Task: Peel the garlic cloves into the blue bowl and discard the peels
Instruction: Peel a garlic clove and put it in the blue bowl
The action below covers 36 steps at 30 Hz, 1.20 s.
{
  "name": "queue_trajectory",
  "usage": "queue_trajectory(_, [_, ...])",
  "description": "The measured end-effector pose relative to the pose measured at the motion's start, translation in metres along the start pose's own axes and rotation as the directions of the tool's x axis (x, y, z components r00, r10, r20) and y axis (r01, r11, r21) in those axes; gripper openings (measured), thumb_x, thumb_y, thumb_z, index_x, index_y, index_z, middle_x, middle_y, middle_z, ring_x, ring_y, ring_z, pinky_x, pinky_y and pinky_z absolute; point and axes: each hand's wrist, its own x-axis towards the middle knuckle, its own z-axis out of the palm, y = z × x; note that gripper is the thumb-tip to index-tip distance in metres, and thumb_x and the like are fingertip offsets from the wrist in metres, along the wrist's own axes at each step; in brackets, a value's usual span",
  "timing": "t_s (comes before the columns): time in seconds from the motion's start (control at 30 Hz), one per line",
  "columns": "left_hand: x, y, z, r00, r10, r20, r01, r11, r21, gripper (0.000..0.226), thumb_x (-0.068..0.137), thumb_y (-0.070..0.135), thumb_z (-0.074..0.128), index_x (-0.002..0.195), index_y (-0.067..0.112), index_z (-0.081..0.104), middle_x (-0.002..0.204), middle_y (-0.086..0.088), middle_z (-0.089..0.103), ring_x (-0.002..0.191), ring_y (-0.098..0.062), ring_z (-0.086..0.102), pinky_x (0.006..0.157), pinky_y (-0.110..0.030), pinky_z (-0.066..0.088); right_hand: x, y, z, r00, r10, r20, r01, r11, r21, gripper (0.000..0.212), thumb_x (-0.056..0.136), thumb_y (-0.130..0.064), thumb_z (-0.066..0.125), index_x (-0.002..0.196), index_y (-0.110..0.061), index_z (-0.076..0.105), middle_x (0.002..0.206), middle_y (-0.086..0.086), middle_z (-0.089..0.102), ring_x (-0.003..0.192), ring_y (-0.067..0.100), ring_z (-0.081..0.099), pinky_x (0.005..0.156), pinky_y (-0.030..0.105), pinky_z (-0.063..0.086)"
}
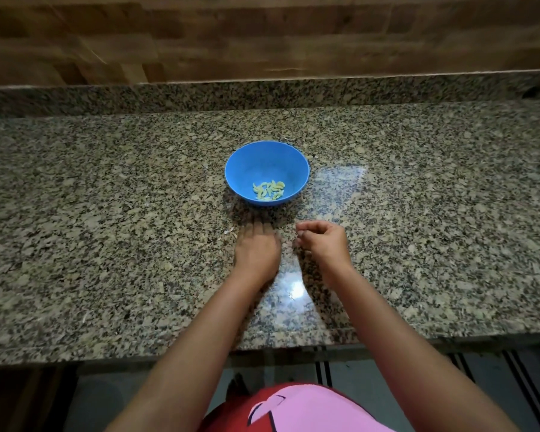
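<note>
Granite counter (106,213) bears the left hand (256,248) flat, fingers straight, beside the right hand (322,241), fingers curled, hold unclear

A blue bowl (262,162) is sitting on the speckled granite surface (106,213), holding a small heap of pale peeled garlic cloves (268,191) at the 6 o'clock side of its floor. At 6 o'clock from the bowl, the left hand (256,247) is lying palm down on the surface, its blurred fingers stretching toward 12 o'clock. The right hand (323,241), just beside it at 3 o'clock, is curling its fingers toward the thumb, and whether they are pinching anything is unclear.
</note>
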Motion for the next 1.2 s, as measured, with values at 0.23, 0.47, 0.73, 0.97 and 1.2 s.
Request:
queue_trajectory(0.23, [0.003, 0.02, -0.001, 0.994, 0.107, -0.033, -0.111, 0.975, -0.194, 0.054, 0.102, 0.034, 0.025, 0.147, 0.004, 0.019, 0.151, -0.017, 0.025, 0.138, -0.029, 0.026, 0.113, -0.038, 0.018, 0.001, -0.004, -0.02, 0.999, -0.023, -0.042, 0.025, 0.998, 0.057, 0.025, 0.085, 0.007, 0.059, 0.073, -0.014, 0.066, 0.075, 0.003, 0.067, 0.068, 0.012, 0.062, 0.066, 0.022, 0.054])
queue_trajectory(0.47, [0.024, 0.024, -0.003, 0.989, 0.15, -0.003, -0.149, 0.977, -0.154, 0.051, 0.102, 0.031, 0.022, 0.148, 0.008, 0.02, 0.149, -0.014, 0.032, 0.131, -0.031, 0.037, 0.106, -0.04, 0.028, 0.0, -0.002, -0.028, 0.998, -0.03, -0.049, 0.032, 0.999, 0.033, 0.025, 0.083, 0.008, 0.06, 0.072, -0.013, 0.067, 0.081, 0.005, 0.068, 0.071, 0.015, 0.063, 0.076, 0.031, 0.056])
queue_trajectory(0.73, [-0.045, 0.014, 0.021, 0.955, 0.12, -0.272, -0.196, 0.941, -0.276, 0.044, 0.083, -0.012, 0.054, 0.126, -0.002, 0.055, 0.125, -0.018, 0.058, 0.117, -0.032, 0.051, 0.097, -0.039, 0.044, -0.016, -0.001, -0.027, 0.999, 0.002, 0.051, -0.007, 0.997, 0.081, 0.025, 0.084, 0.013, 0.056, 0.072, -0.008, 0.064, 0.085, 0.003, 0.065, 0.077, 0.013, 0.062, 0.074, 0.024, 0.056])
queue_trajectory(0.97, [-0.071, 0.007, 0.008, 0.951, -0.084, -0.297, -0.072, 0.876, -0.477, 0.026, 0.087, -0.001, 0.056, 0.11, 0.005, 0.067, 0.107, -0.009, 0.064, 0.101, -0.021, 0.053, 0.081, -0.022, 0.041, -0.037, 0.001, -0.012, 0.991, 0.032, 0.129, -0.04, 0.997, 0.064, 0.025, 0.084, 0.014, 0.056, 0.071, -0.007, 0.064, 0.076, 0.006, 0.063, 0.068, 0.015, 0.06, 0.07, 0.026, 0.055])
queue_trajectory(1.2, [-0.133, -0.058, -0.022, 0.775, -0.613, 0.151, 0.13, -0.079, -0.988, 0.014, 0.085, -0.004, 0.061, 0.093, 0.003, 0.07, 0.078, 0.004, 0.069, 0.069, -0.003, 0.062, 0.064, -0.009, 0.049, -0.094, 0.006, 0.06, 0.922, 0.092, 0.376, -0.124, 0.99, 0.061, 0.023, 0.085, 0.016, 0.053, 0.072, -0.002, 0.059, 0.072, 0.01, 0.059, 0.064, 0.014, 0.06, 0.061, 0.016, 0.054])
